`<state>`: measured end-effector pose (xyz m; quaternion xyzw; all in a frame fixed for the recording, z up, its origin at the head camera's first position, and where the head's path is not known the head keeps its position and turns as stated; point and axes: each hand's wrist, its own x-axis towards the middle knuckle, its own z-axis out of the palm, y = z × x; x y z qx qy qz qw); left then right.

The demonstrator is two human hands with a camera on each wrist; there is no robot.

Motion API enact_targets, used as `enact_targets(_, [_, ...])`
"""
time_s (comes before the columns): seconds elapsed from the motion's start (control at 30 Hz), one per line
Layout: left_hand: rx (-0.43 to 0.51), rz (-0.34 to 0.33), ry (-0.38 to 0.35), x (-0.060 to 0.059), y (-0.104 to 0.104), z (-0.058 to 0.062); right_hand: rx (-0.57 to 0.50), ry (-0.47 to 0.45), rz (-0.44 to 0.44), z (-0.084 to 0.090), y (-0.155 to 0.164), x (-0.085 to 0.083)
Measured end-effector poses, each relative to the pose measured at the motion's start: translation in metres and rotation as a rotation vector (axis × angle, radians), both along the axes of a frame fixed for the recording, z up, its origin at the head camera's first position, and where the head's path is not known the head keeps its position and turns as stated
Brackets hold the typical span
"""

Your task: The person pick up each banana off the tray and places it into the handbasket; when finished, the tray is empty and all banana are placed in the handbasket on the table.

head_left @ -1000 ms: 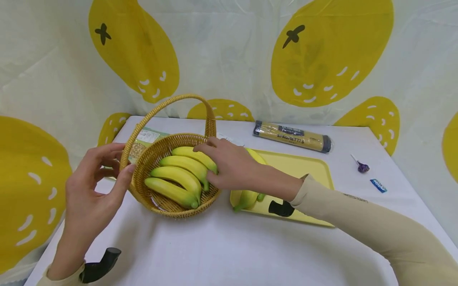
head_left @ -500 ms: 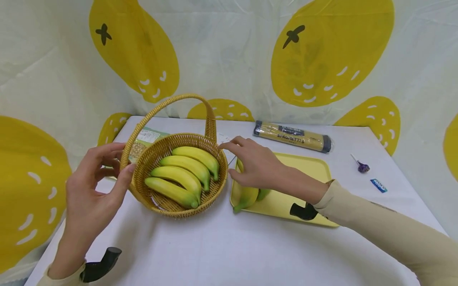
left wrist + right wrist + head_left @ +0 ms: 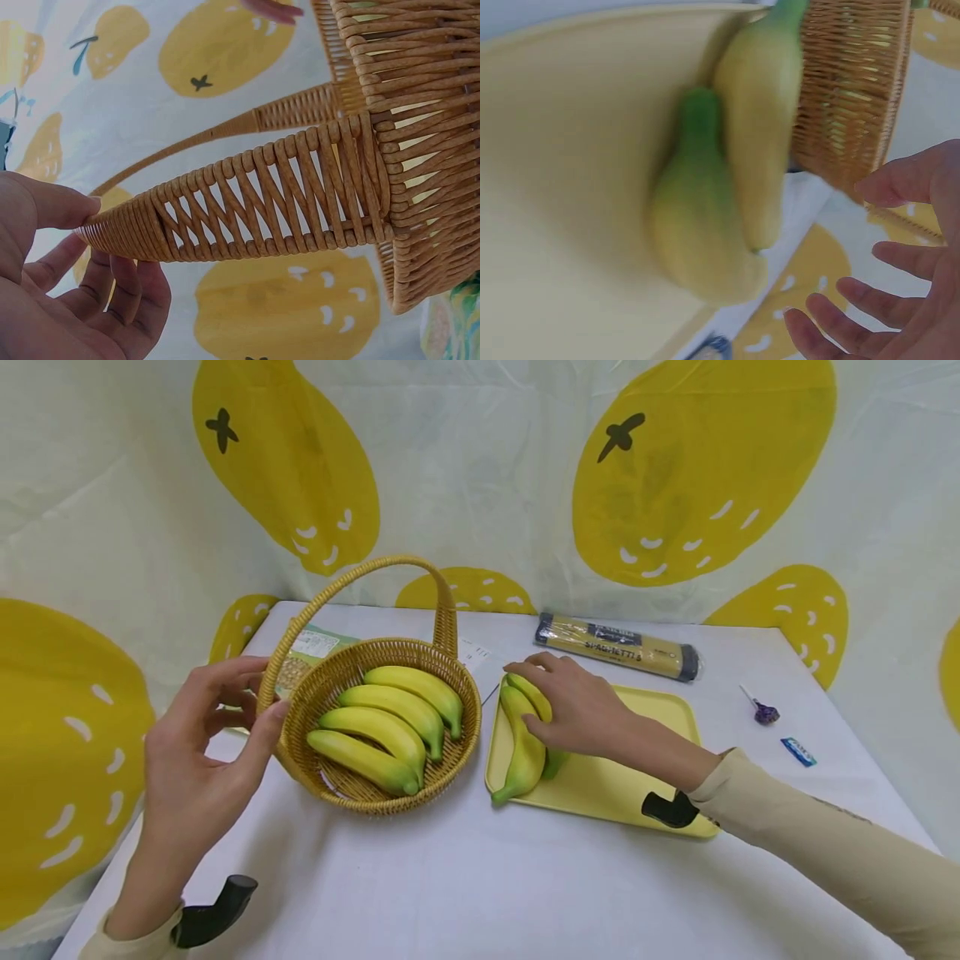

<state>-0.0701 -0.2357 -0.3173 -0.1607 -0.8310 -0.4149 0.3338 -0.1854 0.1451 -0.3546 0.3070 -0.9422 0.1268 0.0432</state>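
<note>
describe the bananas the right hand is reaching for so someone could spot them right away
On the white table, right of the wicker basket, lies a pale yellow tray. At its left edge lie two bananas with green tips, under the right hand. Unlike the four bananas in the basket, they lie on the flat tray.

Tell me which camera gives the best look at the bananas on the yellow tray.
The head view: both tray bananas lie sharp at the yellow tray's left edge, the right hand resting on them. The right wrist view shows them closer but blurred. The left wrist view shows only the basket.
</note>
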Motion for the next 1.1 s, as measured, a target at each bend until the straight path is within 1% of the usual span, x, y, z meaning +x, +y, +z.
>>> enact_targets(0.33, [-0.012, 0.012, -0.012, -0.001, -0.001, -0.001, -0.014, 0.007, -0.037, -0.025, 0.018, -0.003])
enact_targets(0.5, [-0.003, 0.016, 0.006, 0.0, 0.002, -0.001, -0.003, 0.014, -0.039, -0.035, 0.024, -0.005])
enact_targets(0.57, [0.002, 0.014, 0.012, 0.0, 0.002, 0.0, 0.003, 0.008, -0.044, -0.038, 0.025, -0.006])
enact_targets(0.67, [-0.002, 0.015, 0.002, 0.0, 0.002, 0.0, 0.008, -0.009, -0.055, -0.043, 0.026, -0.006])
enact_targets(0.8, [-0.011, 0.019, -0.009, 0.0, 0.001, -0.001, 0.006, -0.024, -0.063, -0.048, 0.027, -0.006])
enact_targets(1.1, [-0.01, 0.018, -0.013, 0.001, 0.001, -0.002, 0.002, -0.021, -0.065, -0.053, 0.027, -0.008])
